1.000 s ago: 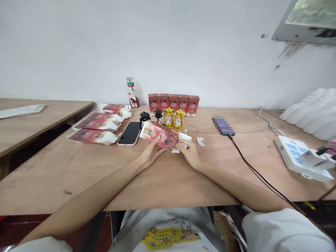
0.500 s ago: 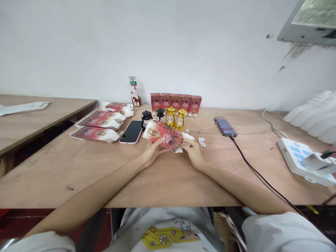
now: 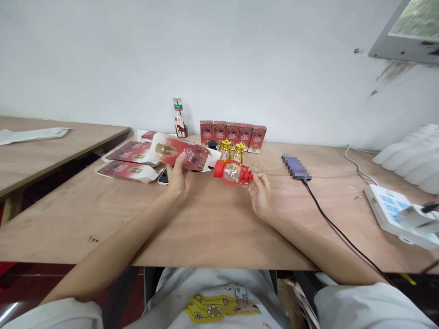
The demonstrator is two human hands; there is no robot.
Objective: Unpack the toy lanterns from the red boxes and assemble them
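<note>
My left hand grips a red printed box, tilted above the table with its white end flaps open toward the right. A small red lantern lies sideways in the air, pinched at its top end by my right hand. The lantern's base points at the box's open end. Behind them stand two gold lanterns and a black lantern, which the box partly hides. On the left, flat opened boxes lie on the table, and a phone is mostly covered by the held box.
Several closed red boxes stand in a row near the wall, with a tall package to their left. Thin wire pieces lie right of the lanterns. Farther right are a cabled phone and a white power strip.
The red lantern has come out of the box, drawn right by my right hand. My left hand has carried the box left and up, now covering most of the phone.
</note>
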